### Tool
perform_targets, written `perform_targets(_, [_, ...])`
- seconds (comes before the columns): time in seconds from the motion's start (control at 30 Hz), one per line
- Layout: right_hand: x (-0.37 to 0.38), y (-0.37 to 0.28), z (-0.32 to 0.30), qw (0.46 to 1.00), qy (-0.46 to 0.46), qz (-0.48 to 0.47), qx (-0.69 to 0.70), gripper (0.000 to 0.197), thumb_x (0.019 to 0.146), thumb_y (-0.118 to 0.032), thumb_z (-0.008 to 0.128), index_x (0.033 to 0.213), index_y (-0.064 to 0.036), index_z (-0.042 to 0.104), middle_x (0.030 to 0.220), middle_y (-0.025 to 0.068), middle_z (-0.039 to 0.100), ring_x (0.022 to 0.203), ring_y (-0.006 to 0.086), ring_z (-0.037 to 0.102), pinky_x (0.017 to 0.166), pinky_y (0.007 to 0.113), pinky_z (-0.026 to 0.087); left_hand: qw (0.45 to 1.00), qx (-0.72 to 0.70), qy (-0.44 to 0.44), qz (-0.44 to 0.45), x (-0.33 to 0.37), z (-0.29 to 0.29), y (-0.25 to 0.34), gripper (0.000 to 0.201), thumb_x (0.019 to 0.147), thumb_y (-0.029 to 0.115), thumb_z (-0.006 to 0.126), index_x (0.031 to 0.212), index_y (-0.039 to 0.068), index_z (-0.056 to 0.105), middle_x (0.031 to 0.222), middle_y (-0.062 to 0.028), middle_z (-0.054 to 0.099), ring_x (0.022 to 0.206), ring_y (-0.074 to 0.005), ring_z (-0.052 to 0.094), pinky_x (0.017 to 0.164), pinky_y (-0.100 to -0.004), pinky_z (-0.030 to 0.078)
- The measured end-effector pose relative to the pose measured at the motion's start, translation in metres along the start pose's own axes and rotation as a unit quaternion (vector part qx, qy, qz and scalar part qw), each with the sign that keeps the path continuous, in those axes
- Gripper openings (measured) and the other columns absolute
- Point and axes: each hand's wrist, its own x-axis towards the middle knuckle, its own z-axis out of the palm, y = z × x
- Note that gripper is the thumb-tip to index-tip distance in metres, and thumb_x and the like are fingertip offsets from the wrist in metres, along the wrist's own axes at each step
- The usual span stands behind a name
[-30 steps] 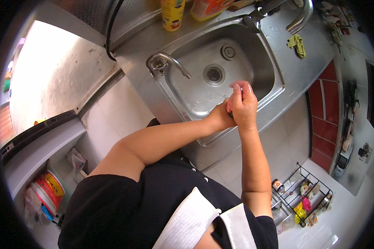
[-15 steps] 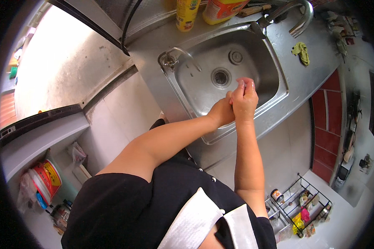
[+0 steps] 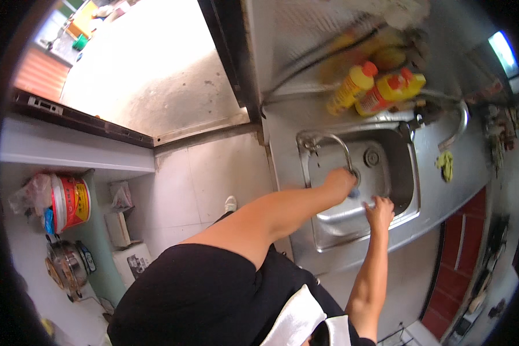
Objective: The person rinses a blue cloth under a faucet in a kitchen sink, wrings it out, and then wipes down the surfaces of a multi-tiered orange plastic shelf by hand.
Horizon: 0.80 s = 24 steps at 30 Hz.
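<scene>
Over the steel sink [image 3: 320, 233], my left hand [image 3: 341, 182] is at the tip of the thin curved spout [image 3: 343, 144], close to the drain. Its fingers are blurred and mostly hidden, and whether it touches the spout I cannot tell. A small bluish-grey patch [image 3: 354, 193] shows by its fingertips, too unclear to name. My right hand [image 3: 380, 211] hangs over the near right part of the basin, open, fingers apart and slightly bent, with nothing seen in it. The two hands are apart.
Yellow bottles with red caps [image 3: 352, 89] stand behind the sink. A larger tap [image 3: 460, 124] curves over the counter at the right, near a yellow-green cloth [image 3: 445, 165]. To the left are a doorway sill [image 3: 205, 131], a red-and-white tub [image 3: 72, 203] and a metal pot [image 3: 66, 265].
My hands were clasped together over the basin; now they are separated. The left has reached to the spout, the right stays nearer the front. The view has shifted left.
</scene>
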Motion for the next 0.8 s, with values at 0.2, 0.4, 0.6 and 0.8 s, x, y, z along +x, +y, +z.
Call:
perform_targets(0.2, [-0.025, -0.139, -0.041, 0.799, -0.082, 0.227, 0.551, 0.029, 0.092, -0.029, 0.049, 0.106, -0.0037, 0.054, 0.088, 0.0084, 0.06, 0.078, 0.0163, 0.058, 0.071, 0.031, 0.048, 0.99, -0.019, 0.087, 0.107, -0.056, -0.049, -0.03, 0.028, 0.065, 0.004, 0.059, 0.092, 0.001, 0.051, 0.085, -0.0194, 0.058, 0.085, -0.0374, 0.057, 0.069, -0.046, 0.046])
perform_targets(0.4, [-0.022, -0.294, -0.008, 0.665, -0.115, 0.214, 0.706, 0.039, 0.088, -0.019, 0.056, 0.122, -0.0038, 0.043, 0.112, 0.0101, 0.051, 0.097, 0.0214, 0.054, 0.081, 0.036, 0.048, 0.983, 0.03, 0.154, 0.098, -0.129, -0.134, -0.098, 0.059, 0.059, 0.013, 0.073, 0.108, -0.004, 0.045, 0.105, -0.0179, 0.049, 0.104, -0.0343, 0.047, 0.08, -0.0412, 0.045])
perform_targets(0.6, [0.043, -0.464, 0.012, 0.689, -0.119, 0.111, 0.706, 0.042, 0.084, -0.004, 0.056, 0.124, -0.0032, 0.042, 0.108, 0.0088, 0.051, 0.095, 0.0175, 0.053, 0.081, 0.03, 0.046, 0.939, -0.088, 0.307, 0.124, -0.195, -0.241, -0.2, 0.058, 0.062, 0.024, 0.076, 0.103, -0.001, 0.044, 0.097, -0.0178, 0.048, 0.094, -0.0338, 0.049, 0.08, -0.0398, 0.043])
perform_targets(0.8, [0.1, -0.626, 0.027, 0.559, -0.261, 0.017, 0.787, 0.04, 0.087, -0.003, 0.048, 0.126, 0.0, 0.04, 0.113, 0.0111, 0.054, 0.1, 0.0211, 0.056, 0.086, 0.033, 0.047, 0.819, -0.565, 0.097, 0.029, -0.279, -0.378, -0.285, 0.042, 0.083, 0.042, 0.061, 0.107, 0.008, 0.053, 0.079, -0.001, 0.055, 0.066, -0.0091, 0.05, 0.05, -0.0244, 0.04])
